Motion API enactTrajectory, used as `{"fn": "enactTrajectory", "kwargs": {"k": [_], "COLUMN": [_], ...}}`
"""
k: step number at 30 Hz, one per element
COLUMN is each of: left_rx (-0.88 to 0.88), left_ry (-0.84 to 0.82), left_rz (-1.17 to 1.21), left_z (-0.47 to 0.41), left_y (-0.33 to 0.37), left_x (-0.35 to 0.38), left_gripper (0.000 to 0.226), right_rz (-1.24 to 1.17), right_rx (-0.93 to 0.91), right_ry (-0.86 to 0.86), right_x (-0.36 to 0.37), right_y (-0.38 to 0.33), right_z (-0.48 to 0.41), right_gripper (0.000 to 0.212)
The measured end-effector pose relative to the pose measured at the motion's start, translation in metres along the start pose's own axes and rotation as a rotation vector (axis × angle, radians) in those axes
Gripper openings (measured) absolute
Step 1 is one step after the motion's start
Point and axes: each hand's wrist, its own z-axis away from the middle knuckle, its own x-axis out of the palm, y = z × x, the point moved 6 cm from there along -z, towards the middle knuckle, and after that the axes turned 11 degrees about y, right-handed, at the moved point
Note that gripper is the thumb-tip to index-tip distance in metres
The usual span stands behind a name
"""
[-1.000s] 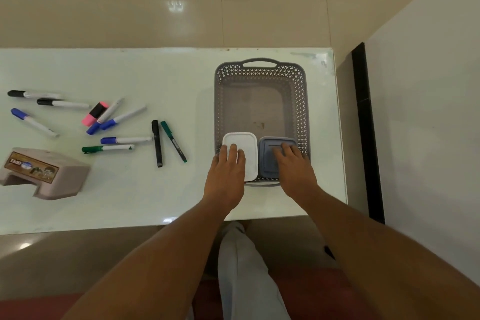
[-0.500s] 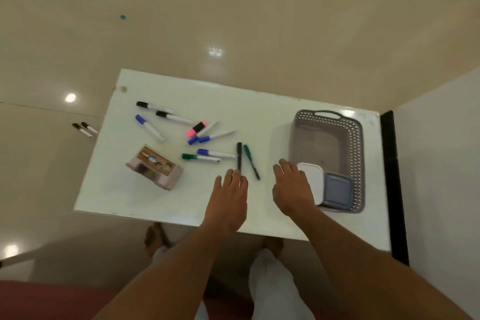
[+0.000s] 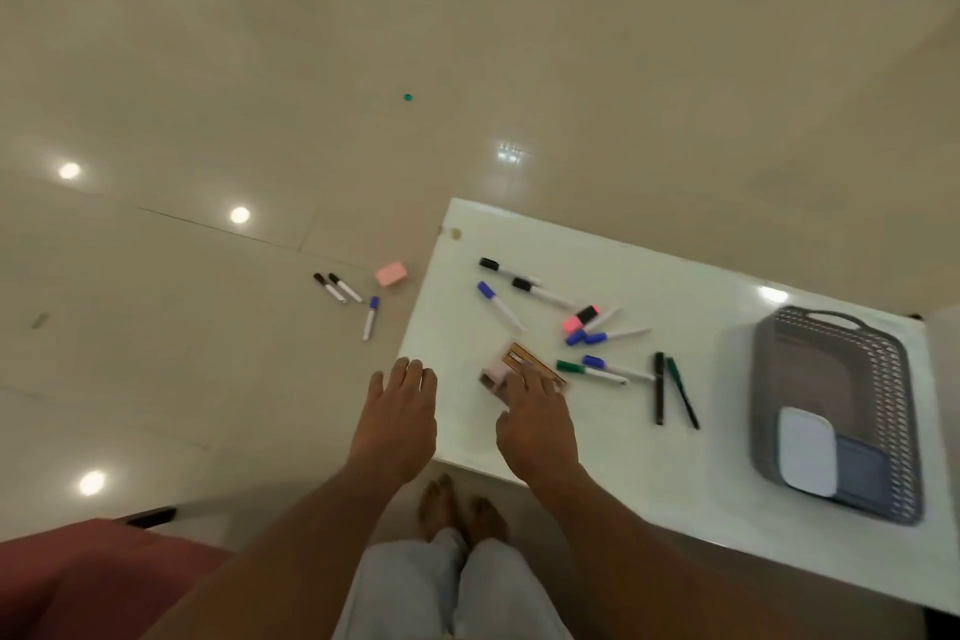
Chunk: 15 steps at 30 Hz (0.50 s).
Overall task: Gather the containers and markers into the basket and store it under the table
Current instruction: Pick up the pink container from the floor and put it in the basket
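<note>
A grey perforated basket (image 3: 889,379) stands at the right end of the white table (image 3: 675,473). Inside its near end lie a white-lidded container (image 3: 808,452) and a blue-grey one (image 3: 860,476). Several markers (image 3: 602,335) are scattered over the table's middle and left. A pinkish container with a brown label (image 3: 506,365) sits near the left front edge. My right hand (image 3: 535,424) rests its fingertips on that container, fingers spread. My left hand (image 3: 397,418) hovers flat over the table's left front corner, holding nothing.
On the floor left of the table lie three markers (image 3: 345,299) and a pink eraser-like block (image 3: 390,273). A red seat edge (image 3: 78,582) shows at the bottom left. My legs and feet (image 3: 460,515) are under the table's front edge. A wall borders the right.
Both hands left the basket and swept left across the table. The right hand now touches the pinkish container. The view swung left, revealing markers on the floor.
</note>
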Motion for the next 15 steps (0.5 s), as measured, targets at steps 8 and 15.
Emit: {"fn": "enactTrajectory", "kwargs": {"k": [8, 15], "left_rx": [-0.100, 0.121], "left_ry": [-0.038, -0.112], "left_rz": [0.063, 0.043], "left_z": [0.001, -0.062], "left_y": [-0.138, -0.280], "left_x": [-0.003, -0.005], "left_gripper": [0.043, 0.043], "right_rz": [0.049, 0.019], "right_rx": [-0.089, 0.179], "right_ry": [-0.061, -0.034], "right_x": [0.043, 0.075], "right_y": [-0.118, -0.214], "right_z": [-0.035, -0.094], "right_gripper": [0.043, 0.044]}}
